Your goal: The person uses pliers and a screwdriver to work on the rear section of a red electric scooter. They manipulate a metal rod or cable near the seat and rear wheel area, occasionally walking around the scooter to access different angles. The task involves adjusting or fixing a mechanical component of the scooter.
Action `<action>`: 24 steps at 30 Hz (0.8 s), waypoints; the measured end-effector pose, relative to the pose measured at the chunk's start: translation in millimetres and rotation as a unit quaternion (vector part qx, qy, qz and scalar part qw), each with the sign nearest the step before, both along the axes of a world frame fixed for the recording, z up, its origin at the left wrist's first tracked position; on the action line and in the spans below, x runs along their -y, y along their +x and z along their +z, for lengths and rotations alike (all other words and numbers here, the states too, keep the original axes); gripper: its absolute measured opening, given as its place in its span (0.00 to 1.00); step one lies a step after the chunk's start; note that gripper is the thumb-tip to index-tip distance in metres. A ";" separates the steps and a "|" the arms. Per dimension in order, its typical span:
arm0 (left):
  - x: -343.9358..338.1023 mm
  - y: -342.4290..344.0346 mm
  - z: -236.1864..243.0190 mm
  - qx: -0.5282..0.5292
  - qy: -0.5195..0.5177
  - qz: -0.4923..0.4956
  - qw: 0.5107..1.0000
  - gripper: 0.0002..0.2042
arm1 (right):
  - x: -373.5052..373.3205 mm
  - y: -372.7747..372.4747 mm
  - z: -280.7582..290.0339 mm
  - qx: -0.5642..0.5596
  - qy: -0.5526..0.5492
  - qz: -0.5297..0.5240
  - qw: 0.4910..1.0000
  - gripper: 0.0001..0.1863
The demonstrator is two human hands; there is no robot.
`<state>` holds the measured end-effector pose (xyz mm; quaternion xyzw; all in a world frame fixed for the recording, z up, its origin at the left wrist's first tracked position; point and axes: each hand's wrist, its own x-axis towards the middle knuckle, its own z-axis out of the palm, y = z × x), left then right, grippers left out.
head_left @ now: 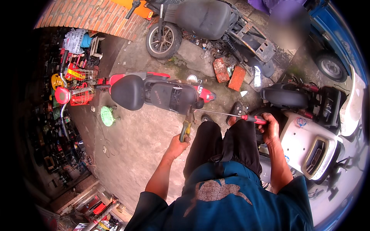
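My left hand (178,147) is closed around the yellow-and-grey handles of a pair of pliers (185,129), whose jaws point up toward the rear of a red electric scooter (158,94). In my right hand (271,129) is a screwdriver (254,119) with a red-and-black handle. Its long thin shaft runs left, and the tip comes close to the plier jaws, just below the scooter's black rear seat (183,98). Whether the tip touches the jaws or the scooter, I cannot tell. A larger black front seat (127,92) lies farther left.
A dark motorbike (204,19) stands at the back, with red bricks (237,79) beside it. To my right is a white scooter body (308,138) near a blue vehicle (339,34). A green stool (107,116) stands at left, before cluttered shelves (54,146).
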<state>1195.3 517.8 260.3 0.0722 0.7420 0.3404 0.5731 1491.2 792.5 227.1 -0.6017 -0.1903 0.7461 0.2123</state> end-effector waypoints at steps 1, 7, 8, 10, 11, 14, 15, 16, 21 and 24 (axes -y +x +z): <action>-0.6 0.0 0.5 0.000 -0.002 -0.002 1.000 0.08 | 0.1 -0.5 0.2 -0.002 0.000 0.000 1.000 0.08; 1.0 -0.8 -0.7 0.000 -0.005 -0.002 1.000 0.08 | 0.3 -3.4 0.5 0.001 -0.005 0.001 1.000 0.08; 0.7 -0.5 -0.7 0.000 -0.005 -0.002 1.000 0.08 | 0.3 -2.7 -0.8 -0.001 -0.004 0.001 1.000 0.08; -0.5 -0.1 0.1 -0.005 -0.005 -0.006 1.000 0.08 | 0.6 -0.7 -3.7 -0.005 -0.003 0.001 1.000 0.08; -0.8 -0.1 0.6 -0.008 -0.005 -0.008 1.000 0.08 | 0.5 -0.3 -3.9 -0.005 -0.004 0.001 1.000 0.08; -0.1 -0.6 0.1 -0.001 -0.004 -0.005 1.000 0.08 | 0.3 -0.2 -3.8 -0.003 -0.005 0.001 1.000 0.08; -0.3 -0.8 0.4 0.000 -0.005 -0.007 1.000 0.08 | 0.1 -0.4 -3.1 -0.001 -0.005 0.002 1.000 0.08; -0.8 -1.0 1.1 0.001 -0.006 -0.008 1.000 0.08 | 0.0 -0.6 -2.6 0.001 -0.005 0.003 1.000 0.08; -1.8 -0.5 2.0 0.003 -0.003 -0.003 1.000 0.08 | -0.9 -1.8 -2.4 -0.001 -0.001 0.004 1.000 0.08; -2.9 -1.1 3.5 0.006 -0.004 -0.005 1.000 0.07 | -0.7 -2.1 -2.9 0.002 -0.001 0.002 1.000 0.08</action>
